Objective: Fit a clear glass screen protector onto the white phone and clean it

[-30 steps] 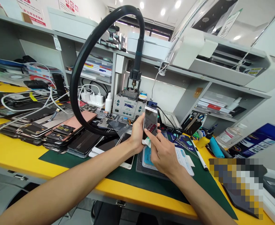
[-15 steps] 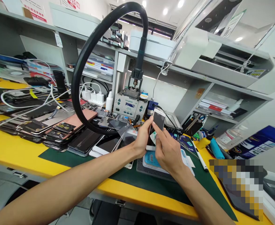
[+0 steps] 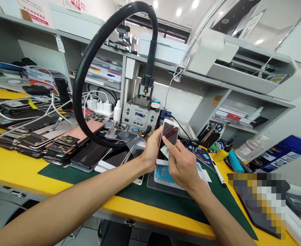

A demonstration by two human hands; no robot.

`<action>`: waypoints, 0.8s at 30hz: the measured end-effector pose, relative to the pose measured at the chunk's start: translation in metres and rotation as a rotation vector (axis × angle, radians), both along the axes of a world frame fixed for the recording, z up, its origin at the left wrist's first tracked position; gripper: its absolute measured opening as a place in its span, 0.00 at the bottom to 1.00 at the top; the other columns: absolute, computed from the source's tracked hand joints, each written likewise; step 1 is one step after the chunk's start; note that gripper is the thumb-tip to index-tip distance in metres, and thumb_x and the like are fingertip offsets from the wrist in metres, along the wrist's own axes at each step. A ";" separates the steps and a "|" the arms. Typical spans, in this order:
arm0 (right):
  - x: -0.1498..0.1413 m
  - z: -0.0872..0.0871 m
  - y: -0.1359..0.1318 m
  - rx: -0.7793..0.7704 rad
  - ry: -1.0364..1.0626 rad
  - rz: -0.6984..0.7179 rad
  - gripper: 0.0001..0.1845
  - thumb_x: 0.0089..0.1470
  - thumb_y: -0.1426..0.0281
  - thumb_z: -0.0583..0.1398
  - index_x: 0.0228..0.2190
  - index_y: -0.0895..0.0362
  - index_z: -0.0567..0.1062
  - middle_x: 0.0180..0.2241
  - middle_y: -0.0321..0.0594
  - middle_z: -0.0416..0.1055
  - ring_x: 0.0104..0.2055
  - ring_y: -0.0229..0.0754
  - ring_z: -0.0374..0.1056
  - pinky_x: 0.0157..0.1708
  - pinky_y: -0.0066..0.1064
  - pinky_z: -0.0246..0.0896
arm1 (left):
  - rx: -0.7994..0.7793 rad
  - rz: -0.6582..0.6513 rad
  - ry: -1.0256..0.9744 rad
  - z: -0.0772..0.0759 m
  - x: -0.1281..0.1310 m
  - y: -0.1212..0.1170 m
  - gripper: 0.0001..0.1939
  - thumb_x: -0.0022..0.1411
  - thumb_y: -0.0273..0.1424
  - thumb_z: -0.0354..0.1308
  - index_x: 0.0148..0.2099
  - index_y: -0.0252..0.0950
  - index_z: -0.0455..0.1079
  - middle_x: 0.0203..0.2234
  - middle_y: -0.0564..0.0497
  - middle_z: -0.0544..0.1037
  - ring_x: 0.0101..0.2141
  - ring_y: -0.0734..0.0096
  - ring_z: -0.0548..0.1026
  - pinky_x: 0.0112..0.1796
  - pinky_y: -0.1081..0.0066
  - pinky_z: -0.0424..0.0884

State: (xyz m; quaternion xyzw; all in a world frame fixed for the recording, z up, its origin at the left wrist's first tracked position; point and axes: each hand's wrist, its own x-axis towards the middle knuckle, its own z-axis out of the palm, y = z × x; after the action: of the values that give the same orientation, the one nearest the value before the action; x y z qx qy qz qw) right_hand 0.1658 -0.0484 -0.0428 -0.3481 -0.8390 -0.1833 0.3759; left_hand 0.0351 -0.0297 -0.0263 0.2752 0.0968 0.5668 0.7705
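Note:
My left hand (image 3: pixel 152 150) is wrapped round a white-framed smartphone (image 3: pixel 170 130), held tilted above the bench with its screen towards me. Reflections lie across the dark glass. My right hand (image 3: pixel 182 162) holds nothing that shows; its index finger is stretched out to the left part of the screen, at or close to the glass, while the other fingers curl in. Below the phone, a blue and clear flat case (image 3: pixel 163 173) rests on a dark perforated pad (image 3: pixel 154 182). White-framed phone parts (image 3: pixel 112 159) lie left of my left hand.
Stacks of phone parts (image 3: pixel 63 143) and loose white cables fill the left. Behind the phone stands a grey hot-air station (image 3: pixel 137 116), its thick black hose (image 3: pixel 77 78) looping over the bench. A white pen (image 3: pixel 218 171), a clear bottle (image 3: pixel 251 147) and a blue box (image 3: pixel 284 153) lie right.
The phone tilts and shifts slightly to the right in my left hand, then back a little. My right index finger moves over the screen with it. The whole view sways slightly.

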 end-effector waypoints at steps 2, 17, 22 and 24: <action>0.000 0.000 0.000 0.016 0.003 0.022 0.23 0.62 0.79 0.50 0.56 0.61 0.74 0.31 0.43 0.66 0.32 0.42 0.66 0.30 0.31 0.62 | -0.009 -0.028 -0.013 0.000 -0.001 0.002 0.23 0.69 0.44 0.50 0.47 0.32 0.78 0.38 0.46 0.83 0.42 0.59 0.79 0.48 0.65 0.72; 0.000 0.001 -0.004 0.148 0.023 0.081 0.20 0.58 0.81 0.53 0.45 0.61 0.81 0.25 0.38 0.60 0.26 0.37 0.55 0.25 0.28 0.49 | -0.009 -0.136 0.041 0.002 -0.010 0.004 0.28 0.70 0.45 0.45 0.51 0.28 0.77 0.38 0.40 0.83 0.39 0.55 0.82 0.45 0.61 0.75; 0.000 -0.001 -0.003 0.139 -0.002 0.047 0.21 0.58 0.81 0.53 0.48 0.62 0.79 0.26 0.39 0.62 0.27 0.39 0.58 0.25 0.29 0.51 | -0.017 -0.139 0.035 0.001 -0.009 0.004 0.28 0.69 0.45 0.46 0.52 0.29 0.76 0.38 0.40 0.83 0.39 0.54 0.81 0.45 0.61 0.75; -0.001 -0.001 -0.002 0.125 -0.017 0.018 0.23 0.59 0.81 0.52 0.51 0.62 0.78 0.26 0.39 0.62 0.28 0.40 0.60 0.26 0.29 0.53 | -0.022 -0.140 0.035 0.000 -0.008 0.004 0.27 0.69 0.45 0.47 0.52 0.29 0.76 0.38 0.41 0.83 0.40 0.55 0.81 0.46 0.61 0.75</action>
State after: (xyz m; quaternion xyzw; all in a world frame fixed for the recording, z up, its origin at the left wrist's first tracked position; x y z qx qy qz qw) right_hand 0.1653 -0.0502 -0.0443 -0.3148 -0.8321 -0.2350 0.3916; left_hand 0.0272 -0.0254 -0.0260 0.2827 0.0970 0.5053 0.8095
